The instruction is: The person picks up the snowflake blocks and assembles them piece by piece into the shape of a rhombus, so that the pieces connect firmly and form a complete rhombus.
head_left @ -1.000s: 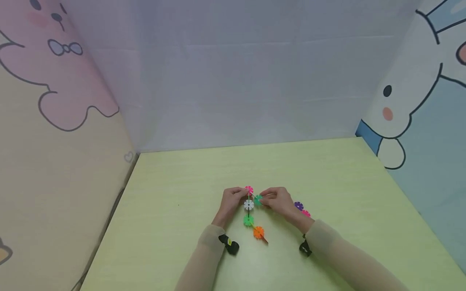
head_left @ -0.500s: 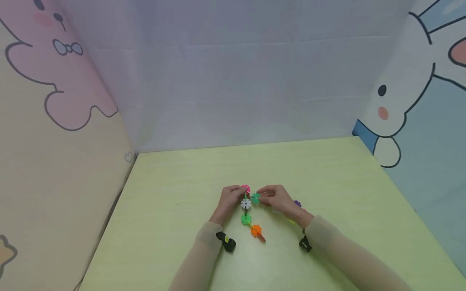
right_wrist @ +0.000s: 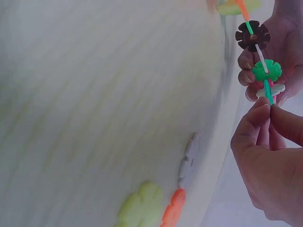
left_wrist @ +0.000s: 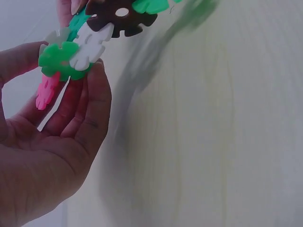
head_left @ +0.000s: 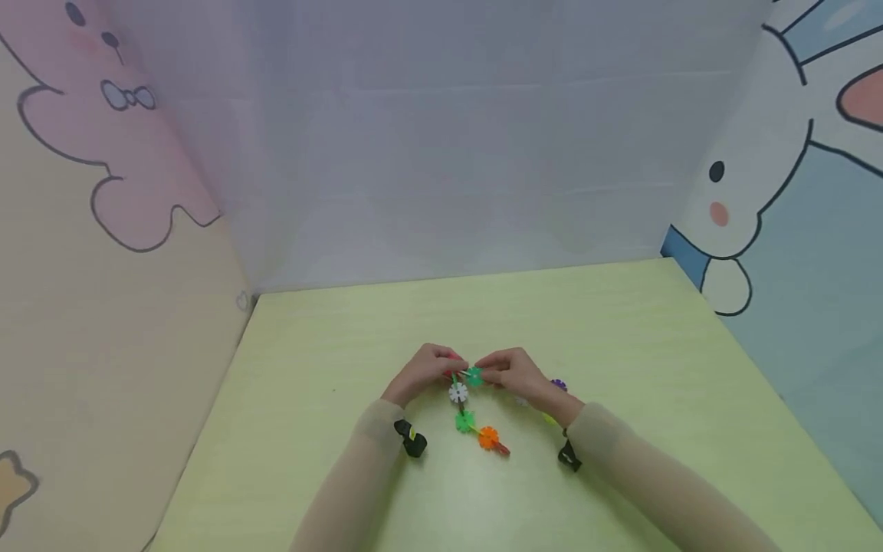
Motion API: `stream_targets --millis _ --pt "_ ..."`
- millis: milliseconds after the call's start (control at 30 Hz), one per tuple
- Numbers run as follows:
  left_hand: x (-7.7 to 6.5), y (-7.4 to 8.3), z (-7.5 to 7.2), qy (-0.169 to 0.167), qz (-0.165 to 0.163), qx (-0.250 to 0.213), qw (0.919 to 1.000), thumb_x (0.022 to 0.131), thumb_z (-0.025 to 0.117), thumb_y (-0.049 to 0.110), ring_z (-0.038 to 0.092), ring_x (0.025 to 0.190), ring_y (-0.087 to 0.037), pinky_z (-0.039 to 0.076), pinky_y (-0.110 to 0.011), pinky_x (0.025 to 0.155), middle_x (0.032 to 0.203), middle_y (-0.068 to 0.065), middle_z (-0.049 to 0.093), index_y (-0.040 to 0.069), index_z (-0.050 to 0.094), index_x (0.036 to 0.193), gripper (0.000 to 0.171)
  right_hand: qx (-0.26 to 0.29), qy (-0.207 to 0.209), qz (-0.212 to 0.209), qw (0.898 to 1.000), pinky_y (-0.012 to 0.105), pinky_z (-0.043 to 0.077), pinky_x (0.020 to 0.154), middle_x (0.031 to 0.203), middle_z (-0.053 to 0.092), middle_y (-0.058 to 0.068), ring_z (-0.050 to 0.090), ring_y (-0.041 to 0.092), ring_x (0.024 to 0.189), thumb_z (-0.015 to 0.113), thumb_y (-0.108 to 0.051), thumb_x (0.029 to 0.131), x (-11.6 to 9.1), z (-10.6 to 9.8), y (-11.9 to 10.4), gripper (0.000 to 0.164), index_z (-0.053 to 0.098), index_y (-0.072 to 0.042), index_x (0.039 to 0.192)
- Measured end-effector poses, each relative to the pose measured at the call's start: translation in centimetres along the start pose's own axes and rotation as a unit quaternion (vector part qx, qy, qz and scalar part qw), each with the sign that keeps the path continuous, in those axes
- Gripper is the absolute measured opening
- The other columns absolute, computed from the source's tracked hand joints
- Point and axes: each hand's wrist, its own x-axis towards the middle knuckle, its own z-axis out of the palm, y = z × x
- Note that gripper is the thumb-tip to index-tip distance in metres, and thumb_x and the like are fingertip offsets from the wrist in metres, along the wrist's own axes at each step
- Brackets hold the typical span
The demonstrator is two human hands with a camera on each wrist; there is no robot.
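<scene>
A chain of notched, flower-shaped plastic interlocking discs hangs between my hands. My left hand [head_left: 428, 372] grips its upper part, thumb and fingers around a bright green disc [left_wrist: 59, 62], with a pink disc [left_wrist: 46, 92] beside it. In the head view, a white disc [head_left: 458, 393], a green disc [head_left: 465, 421], an orange disc [head_left: 488, 438] and a reddish disc [head_left: 503, 449] run on toward me. My right hand [head_left: 516, 377] pinches the teal disc [head_left: 474, 376] between thumb and fingertips, close to the left fingers. A dark brown disc [left_wrist: 111, 13] shows further along the chain.
Loose-looking discs lie on the table by my right wrist: a purple disc [head_left: 559, 384], a yellow disc [right_wrist: 141, 208], a whitish disc [right_wrist: 189, 160] and an orange disc [right_wrist: 173, 209]; whether they join is unclear. The pale yellow-green table [head_left: 331, 330] has printed walls around it.
My hands have drawn closer together, and the left hand has turned so its fingers cover more of the chain's top. The chain's lower end has shifted slightly right relative to its top.
</scene>
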Motion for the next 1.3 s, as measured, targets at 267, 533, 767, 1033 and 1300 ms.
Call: stream_targets --millis 267,533,767,1033,1300 --pt "-1.8 0.3 -2.6 -0.051 -0.026 0.065 0.9963 0.084 0.071 0.026 0.058 0.066 -0.016 0.050 -0.034 0.065 0.080 -0.007 0.069 0.002 0.075 0.088 0.025 0.010 -0.046 -0.031 0.998 0.036 0.053 0.074 0.095 0.069 0.015 0.064 0.031 0.083 0.064 -0.004 0.091 1.2 2.5 -1.0 0.016 0.070 0.001 0.104" --pt "-2.6 0.0 -4.0 -0.041 -0.019 0.112 0.9927 0.084 0.073 0.029 0.058 0.065 -0.016 0.047 -0.029 0.060 0.074 -0.005 0.068 0.009 0.076 0.080 0.021 -0.037 -0.032 -0.045 0.998 0.040 0.053 0.073 0.095 0.069 0.017 0.065 0.032 0.084 0.064 -0.007 0.092 1.1 1.5 -1.4 0.021 0.067 0.005 0.108" --pt "-3.7 -0.7 -5.7 0.001 -0.026 0.094 0.9952 0.086 0.071 0.024 0.057 0.071 -0.018 0.046 -0.030 0.065 0.082 -0.004 0.068 0.007 0.076 0.086 0.018 -0.072 0.013 -0.041 0.996 0.041 0.052 0.074 0.099 0.068 0.020 0.064 0.034 0.087 0.063 -0.010 0.093 1.5 -2.2 -1.1 0.021 0.067 0.005 0.108" --pt "-4.3 -1.6 -6.1 0.053 -0.041 0.071 0.9952 0.086 0.071 0.026 0.053 0.079 -0.018 0.046 -0.032 0.070 0.090 -0.004 0.067 0.008 0.076 0.088 0.019 -0.216 0.001 -0.053 0.975 0.036 0.050 0.079 0.097 0.066 0.003 0.061 0.020 0.086 0.066 -0.013 0.091 1.8 -5.4 0.0 0.021 0.068 -0.001 0.107" --pt "-4.7 -2.3 -6.1 0.120 -0.070 0.018 0.9901 0.087 0.070 0.026 0.057 0.085 -0.021 0.047 -0.032 0.071 0.091 -0.006 0.067 0.005 0.075 0.088 0.022 -0.288 -0.048 -0.003 0.956 0.039 0.049 0.082 0.095 0.065 0.002 0.057 0.020 0.086 0.075 -0.017 0.083 1.0 -7.6 1.1 0.023 0.070 -0.005 0.103"
